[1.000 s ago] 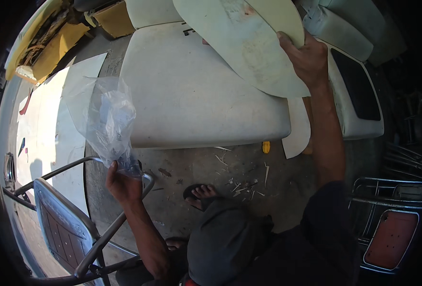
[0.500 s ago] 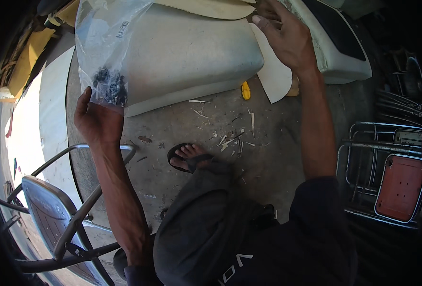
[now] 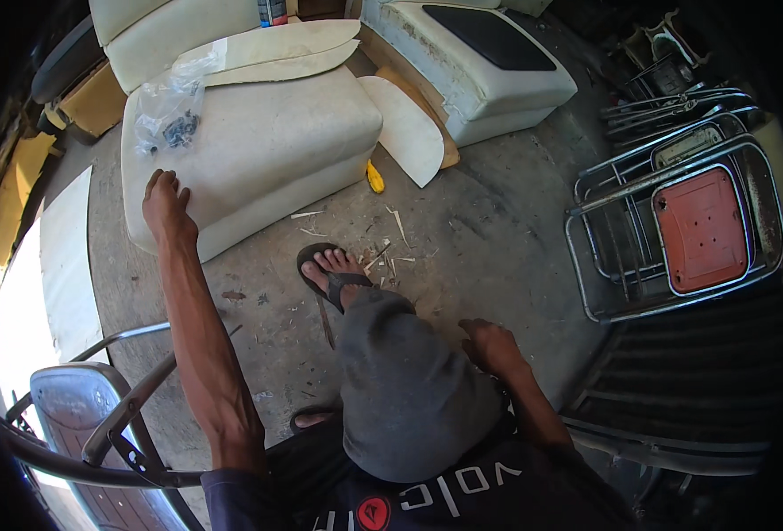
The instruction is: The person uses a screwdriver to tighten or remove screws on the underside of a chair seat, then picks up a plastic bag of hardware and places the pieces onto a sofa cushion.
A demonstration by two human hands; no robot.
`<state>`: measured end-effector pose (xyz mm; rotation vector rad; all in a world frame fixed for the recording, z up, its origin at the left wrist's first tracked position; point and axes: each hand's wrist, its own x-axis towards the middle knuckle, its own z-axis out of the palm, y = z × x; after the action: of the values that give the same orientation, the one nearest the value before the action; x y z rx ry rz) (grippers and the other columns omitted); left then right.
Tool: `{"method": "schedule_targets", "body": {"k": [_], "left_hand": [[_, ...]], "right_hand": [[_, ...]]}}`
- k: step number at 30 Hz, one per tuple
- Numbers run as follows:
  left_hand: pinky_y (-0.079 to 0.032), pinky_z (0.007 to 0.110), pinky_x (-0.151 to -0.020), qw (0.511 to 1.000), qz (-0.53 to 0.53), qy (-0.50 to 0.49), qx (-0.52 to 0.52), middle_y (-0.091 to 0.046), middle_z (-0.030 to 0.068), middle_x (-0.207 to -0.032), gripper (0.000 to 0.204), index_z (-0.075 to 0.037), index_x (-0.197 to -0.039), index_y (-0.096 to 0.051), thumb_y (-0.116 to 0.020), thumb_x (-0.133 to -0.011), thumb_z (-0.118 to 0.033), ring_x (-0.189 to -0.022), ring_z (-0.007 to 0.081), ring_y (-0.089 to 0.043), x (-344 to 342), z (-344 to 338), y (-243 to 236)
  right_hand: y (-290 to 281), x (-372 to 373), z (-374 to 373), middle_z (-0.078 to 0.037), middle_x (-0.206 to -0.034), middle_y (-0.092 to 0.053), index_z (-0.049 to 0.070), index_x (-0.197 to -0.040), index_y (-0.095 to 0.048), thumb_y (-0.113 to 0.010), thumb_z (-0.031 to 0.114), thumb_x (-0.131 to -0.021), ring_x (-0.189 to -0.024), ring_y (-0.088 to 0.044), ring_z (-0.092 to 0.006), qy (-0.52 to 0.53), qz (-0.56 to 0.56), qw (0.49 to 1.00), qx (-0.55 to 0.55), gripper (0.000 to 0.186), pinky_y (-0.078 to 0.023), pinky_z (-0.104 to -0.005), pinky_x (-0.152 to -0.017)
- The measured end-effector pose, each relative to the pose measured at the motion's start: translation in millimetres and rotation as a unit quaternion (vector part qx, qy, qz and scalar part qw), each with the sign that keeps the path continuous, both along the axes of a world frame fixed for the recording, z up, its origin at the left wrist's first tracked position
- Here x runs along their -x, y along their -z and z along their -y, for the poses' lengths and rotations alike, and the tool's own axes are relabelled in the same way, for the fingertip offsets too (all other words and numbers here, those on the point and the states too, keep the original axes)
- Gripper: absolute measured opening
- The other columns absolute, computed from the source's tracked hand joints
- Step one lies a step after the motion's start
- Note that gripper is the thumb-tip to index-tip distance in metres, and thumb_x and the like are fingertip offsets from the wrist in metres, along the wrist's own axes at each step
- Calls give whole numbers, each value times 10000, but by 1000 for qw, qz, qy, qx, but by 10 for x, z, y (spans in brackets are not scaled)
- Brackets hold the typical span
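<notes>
Head view: left hand [image 3: 165, 202] flat on cushion [image 3: 258, 150].

Grey shorts [image 3: 409, 389]; dark printed shirt [image 3: 427, 496]; black sandal [image 3: 325, 265]

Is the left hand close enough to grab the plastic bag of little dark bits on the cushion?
Probably yes. The left hand rests on the cream cushion, and the plastic bag lies just beyond its fingertips with nothing between them.

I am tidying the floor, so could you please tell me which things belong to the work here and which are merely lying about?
In use:
- left hand resting on cream upholstered seat cushion
- clear plastic bag of small dark hardware

Lying about:
- stacked metal folding chairs with red seats
- small yellow object
- wood splinters
</notes>
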<state>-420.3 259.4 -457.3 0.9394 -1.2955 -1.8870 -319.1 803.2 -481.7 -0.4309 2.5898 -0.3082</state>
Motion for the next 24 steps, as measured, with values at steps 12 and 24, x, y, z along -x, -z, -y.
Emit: {"method": "schedule_targets", "body": {"k": [12, 24], "left_hand": [[-531, 375, -924, 998, -53, 32, -8, -682, 175, -1179, 382, 70, -1291, -573, -552, -966, -130, -1039, 260, -660, -147, -518, -90], [-513, 419, -963, 744, 543, 298, 250, -728, 209, -1155, 392, -20, -1243, -678, -576, -993, -305, -1095, 353, -691, -1397, -1319, 1584]], "right_hand": [[122, 690, -760, -226, -1042, -700, 9, -1250, -624, -687, 195, -832, -879, -701, -390, 42, 39, 991, 125, 462, -549, -468, -773], [782, 1664, -502, -264, -1068, -681, 78, -1310, -602, -698, 211, -850, -947, -677, -452, -137, 211, 966, 61, 488, -541, -522, -811]]}}
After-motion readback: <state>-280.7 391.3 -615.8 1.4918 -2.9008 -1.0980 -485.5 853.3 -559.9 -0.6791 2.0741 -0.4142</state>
